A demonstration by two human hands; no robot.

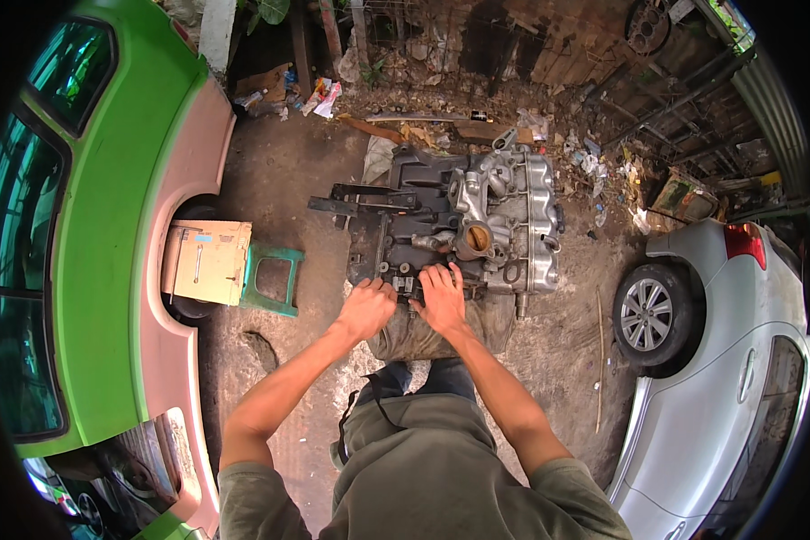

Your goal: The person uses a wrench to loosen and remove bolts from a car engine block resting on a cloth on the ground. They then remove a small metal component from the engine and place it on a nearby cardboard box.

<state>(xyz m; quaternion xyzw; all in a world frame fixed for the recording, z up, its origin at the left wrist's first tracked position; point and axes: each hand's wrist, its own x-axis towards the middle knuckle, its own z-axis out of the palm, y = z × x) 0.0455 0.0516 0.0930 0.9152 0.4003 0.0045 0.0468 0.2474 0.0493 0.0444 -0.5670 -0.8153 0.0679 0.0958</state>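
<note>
Left hand (369, 308) and right hand (443, 300) at the near edge of a metal engine (427, 200).
Lobed, silvery castings (538, 225) flank its dark block above crumpled sheeting (441, 346); left fingers curl, their grip indeterminable; right fingers lie parted.

the fingertips of the left hand (366, 308) are hidden by its curled fingers; whether any small part is held there, or under the right hand (444, 300), cannot be told. the near edge of the engine (434, 184) is partly covered by both hands. the green stool (290, 310) is partly masked by the cardboard box (216, 265). the green vehicle (126, 180) and silver car (715, 405) are cut off by the dark rim.
</note>
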